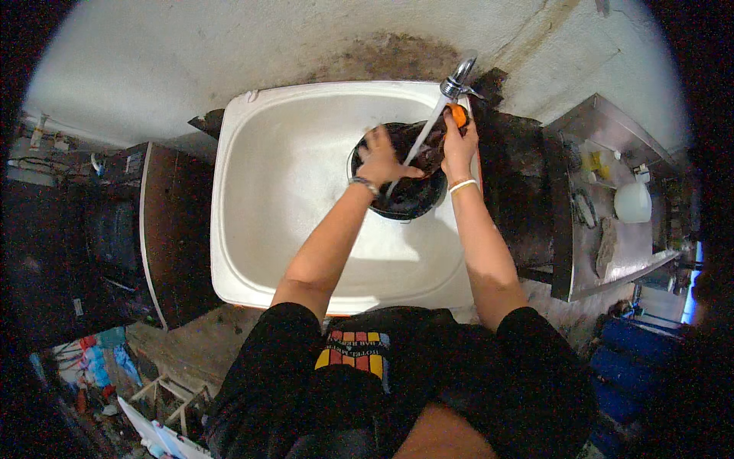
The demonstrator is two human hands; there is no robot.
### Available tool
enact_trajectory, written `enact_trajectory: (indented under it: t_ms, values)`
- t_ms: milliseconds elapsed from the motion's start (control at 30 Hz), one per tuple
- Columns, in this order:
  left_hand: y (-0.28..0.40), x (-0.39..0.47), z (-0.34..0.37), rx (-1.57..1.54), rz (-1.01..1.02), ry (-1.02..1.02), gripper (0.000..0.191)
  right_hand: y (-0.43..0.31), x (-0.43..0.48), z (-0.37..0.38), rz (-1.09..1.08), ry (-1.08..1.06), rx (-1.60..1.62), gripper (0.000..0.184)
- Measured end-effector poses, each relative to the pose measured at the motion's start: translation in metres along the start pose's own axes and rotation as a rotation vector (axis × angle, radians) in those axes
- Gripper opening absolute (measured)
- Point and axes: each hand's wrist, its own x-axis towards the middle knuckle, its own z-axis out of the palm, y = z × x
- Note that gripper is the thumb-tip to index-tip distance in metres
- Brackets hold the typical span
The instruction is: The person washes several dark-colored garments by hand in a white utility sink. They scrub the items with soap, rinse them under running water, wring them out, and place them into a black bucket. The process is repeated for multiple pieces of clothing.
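Over a black bucket point(421, 203) in the white sink point(275, 189), water streams from the chrome tap point(452, 86). My right hand point(460, 143) grips a dark, wet, glossy object with an orange end point(458, 115), tilted across the bucket's mouth. I cannot tell just what that object is. My left hand point(381, 160) is blurred, with its fingers spread over the bucket's left side near the dark object. Whether its palm touches that object is hard to see. The running water point(425, 135) falls between both hands into the bucket, whose inside is mostly hidden.
To the right stands a metal counter point(625, 246) holding a white container point(633, 202) and small items. A dark wooden cabinet point(178, 229) is close on the left. Behind the sink rises a stained wall point(258, 51). Blue barrels or containers point(625, 367) sit at lower right.
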Motion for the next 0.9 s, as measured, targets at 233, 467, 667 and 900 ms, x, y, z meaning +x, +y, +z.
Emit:
enact_trajectory:
  t_ms: [233, 467, 667, 900]
  values:
    - [0.076, 0.0, -0.021, -0.852, 0.669, 0.114, 0.128, -0.092, -0.04, 0.0, 0.005, 0.016, 0.614, 0.037]
    - [0.058, 0.017, 0.0, -0.589, 0.463, -0.086, 0.068, -0.172, -0.049, -0.034, -0.084, 0.003, 0.755, 0.042]
    - [0.051, 0.017, -0.028, -0.681, 0.484, -0.196, 0.093, -0.125, -0.022, -0.05, -0.107, 0.042, 0.628, 0.042]
    - [0.043, 0.006, 0.013, -0.372, 0.489, 0.043, 0.106, -0.119, -0.04, -0.007, 0.174, -0.05, 0.877, 0.026]
